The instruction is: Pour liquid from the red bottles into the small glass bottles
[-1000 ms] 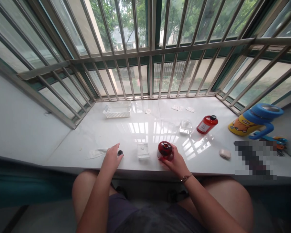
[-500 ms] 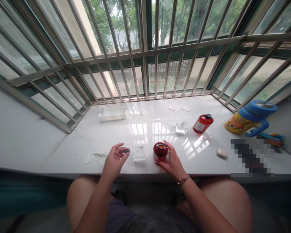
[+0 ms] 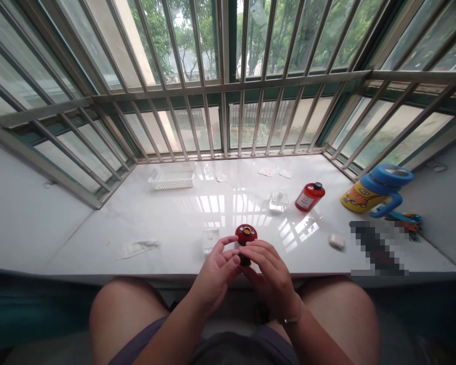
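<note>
An uncapped dark red bottle (image 3: 246, 233) stands upright near the front of the white counter; its round mouth shows orange inside. Just in front of it, my left hand (image 3: 217, 271) pinches a small black bottle cap (image 3: 244, 259). My right hand (image 3: 270, 268) meets it from the other side, fingers curved round the same cap. The hands partly cover the bottle's lower body. A clear square container (image 3: 210, 239) sits left of the bottle, partly behind my left fingers.
A capped red bottle (image 3: 310, 196), a clear glass container (image 3: 278, 202) and a blue and yellow mug (image 3: 372, 190) stand further back right. A pale soap-like block (image 3: 337, 241) lies right. A white basket (image 3: 173, 178) and crumpled tissue (image 3: 141, 248) are left. Window bars close the back.
My left hand has moved right with the black cap, to the front of the bottle. My right hand has let go of the bottle and come to the cap. The view has shifted slightly.
</note>
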Tool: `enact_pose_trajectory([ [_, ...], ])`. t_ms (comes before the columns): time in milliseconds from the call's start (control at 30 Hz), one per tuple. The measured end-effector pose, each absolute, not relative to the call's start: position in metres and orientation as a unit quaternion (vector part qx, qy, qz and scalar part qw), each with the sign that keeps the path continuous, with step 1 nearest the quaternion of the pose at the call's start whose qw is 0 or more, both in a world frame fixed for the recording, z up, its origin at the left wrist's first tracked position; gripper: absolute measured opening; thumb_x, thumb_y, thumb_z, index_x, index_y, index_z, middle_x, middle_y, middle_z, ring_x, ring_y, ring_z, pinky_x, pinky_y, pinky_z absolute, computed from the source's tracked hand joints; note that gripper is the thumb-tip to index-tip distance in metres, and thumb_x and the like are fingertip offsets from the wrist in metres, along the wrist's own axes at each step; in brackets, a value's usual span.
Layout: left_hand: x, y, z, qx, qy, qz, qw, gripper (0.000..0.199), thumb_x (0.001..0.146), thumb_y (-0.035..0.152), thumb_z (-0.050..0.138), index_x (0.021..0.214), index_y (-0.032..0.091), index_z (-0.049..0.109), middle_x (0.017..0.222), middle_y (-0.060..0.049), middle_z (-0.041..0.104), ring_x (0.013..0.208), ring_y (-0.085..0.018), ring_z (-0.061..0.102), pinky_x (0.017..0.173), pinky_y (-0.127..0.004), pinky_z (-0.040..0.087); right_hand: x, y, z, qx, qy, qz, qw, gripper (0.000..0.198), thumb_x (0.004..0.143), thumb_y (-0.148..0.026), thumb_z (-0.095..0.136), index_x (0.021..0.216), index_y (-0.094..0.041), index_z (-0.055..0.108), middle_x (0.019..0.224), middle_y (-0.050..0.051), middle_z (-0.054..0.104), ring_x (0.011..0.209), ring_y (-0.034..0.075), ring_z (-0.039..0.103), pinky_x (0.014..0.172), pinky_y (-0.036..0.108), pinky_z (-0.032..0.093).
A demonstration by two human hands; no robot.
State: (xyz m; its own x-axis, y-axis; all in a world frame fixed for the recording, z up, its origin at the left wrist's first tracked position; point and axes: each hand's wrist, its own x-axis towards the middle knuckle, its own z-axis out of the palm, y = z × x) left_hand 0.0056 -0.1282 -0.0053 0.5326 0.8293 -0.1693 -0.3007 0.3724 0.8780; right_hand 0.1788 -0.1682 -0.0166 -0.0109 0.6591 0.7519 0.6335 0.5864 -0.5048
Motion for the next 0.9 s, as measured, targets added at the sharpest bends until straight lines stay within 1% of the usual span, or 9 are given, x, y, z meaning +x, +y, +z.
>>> enact_pose_trajectory([
  [67, 0.004, -0.125, -0.010, 0.501, 0.313, 0.383, 0.710, 0.063, 0.096, 0.050, 0.074, 0.147, 0.025, 0.047, 0.133, -0.015, 0.072, 0.120, -0.030, 0.072, 0.108, -0.051, 0.057, 0.185, -0.164, -0.014, -0.486, -0.690, 0.008, 0.537, 0.045, 0.100, -0.018, 0.070, 0.141, -0.035, 0.065, 0.118, 0.008, 0.078, 0.113, 0.031, 0.073, 0.096, 0.055, 0.064],
  [133, 0.001, -0.119, -0.015, 0.618, 0.331, 0.401, 0.590, 0.065, 0.096, 0.043, 0.074, 0.153, 0.027, 0.045, 0.151, -0.016, 0.062, 0.141, -0.035, 0.061, 0.122, -0.058, 0.047, 0.193, -0.157, -0.011, -0.527, -0.671, 0.008, 0.522, 0.036, 0.101, -0.023, 0.069, 0.136, -0.034, 0.068, 0.116, 0.009, 0.077, 0.109, 0.032, 0.073, 0.094, 0.055, 0.063],
  [200, 0.003, -0.110, -0.019, 0.713, 0.343, 0.400, 0.463, 0.076, 0.091, 0.033, 0.079, 0.159, 0.030, 0.042, 0.165, -0.014, 0.049, 0.157, -0.037, 0.044, 0.132, -0.062, 0.033, 0.200, -0.148, -0.008, -0.561, -0.661, 0.013, 0.498, 0.027, 0.102, -0.028, 0.068, 0.129, -0.033, 0.071, 0.112, 0.009, 0.077, 0.106, 0.032, 0.072, 0.093, 0.054, 0.062],
  [267, 0.011, -0.100, -0.023, 0.753, 0.341, 0.387, 0.409, 0.093, 0.084, 0.029, 0.085, 0.164, 0.032, 0.037, 0.172, -0.013, 0.041, 0.162, -0.039, 0.035, 0.135, -0.064, 0.026, 0.205, -0.137, -0.008, -0.577, -0.663, 0.020, 0.476, 0.020, 0.102, -0.031, 0.067, 0.122, -0.031, 0.072, 0.110, 0.009, 0.076, 0.106, 0.033, 0.070, 0.094, 0.054, 0.060],
  [400, 0.038, -0.077, -0.034, 0.735, 0.348, 0.353, 0.463, 0.118, 0.076, 0.028, 0.092, 0.170, 0.031, 0.021, 0.168, -0.018, 0.046, 0.154, -0.041, 0.048, 0.127, -0.063, 0.040, 0.209, -0.121, -0.015, -0.593, -0.666, 0.051, 0.449, 0.015, 0.099, -0.031, 0.071, 0.114, -0.029, 0.072, 0.113, 0.009, 0.073, 0.109, 0.033, 0.067, 0.097, 0.055, 0.059],
  [533, 0.055, -0.067, -0.047, 0.737, 0.355, 0.341, 0.462, 0.106, 0.084, 0.026, 0.084, 0.170, 0.026, 0.022, 0.151, -0.017, 0.062, 0.140, -0.037, 0.061, 0.120, -0.059, 0.047, 0.208, -0.118, -0.022, -0.599, -0.657, 0.085, 0.450, 0.019, 0.098, -0.030, 0.072, 0.117, -0.031, 0.073, 0.115, 0.008, 0.071, 0.110, 0.032, 0.068, 0.097, 0.053, 0.060],
  [700, 0.054, -0.070, -0.056, 0.748, 0.324, 0.362, 0.452, 0.107, 0.089, 0.024, 0.079, 0.172, 0.029, 0.013, 0.152, -0.016, 0.059, 0.139, -0.034, 0.060, 0.120, -0.057, 0.047, 0.206, -0.129, -0.025, -0.602, -0.644, 0.092, 0.464, 0.022, 0.099, -0.037, 0.072, 0.119, -0.030, 0.071, 0.117, 0.010, 0.071, 0.112, 0.033, 0.068, 0.098, 0.054, 0.059],
  [800, 0.052, -0.071, -0.057, 0.743, 0.337, 0.348, 0.462, 0.108, 0.089, 0.029, 0.082, 0.172, 0.030, 0.013, 0.153, -0.016, 0.057, 0.139, -0.035, 0.060, 0.118, -0.056, 0.048, 0.208, -0.140, -0.027, -0.619, -0.612, 0.111, 0.480, 0.018, 0.100, -0.044, 0.070, 0.100, -0.027, 0.066, 0.116, 0.010, 0.070, 0.112, 0.032, 0.067, 0.098, 0.052, 0.058],
  [900, 0.052, -0.070, -0.056, 0.743, 0.346, 0.345, 0.458, 0.108, 0.090, 0.039, 0.083, 0.172, 0.030, 0.014, 0.152, -0.016, 0.058, 0.139, -0.035, 0.060, 0.119, -0.056, 0.048, 0.208, -0.149, -0.028, -0.633, -0.568, 0.133, 0.509, 0.031, 0.104, -0.051, 0.064, 0.086, -0.027, 0.053, 0.120, 0.012, 0.071, 0.116, 0.032, 0.067, 0.099, 0.051, 0.056],
])
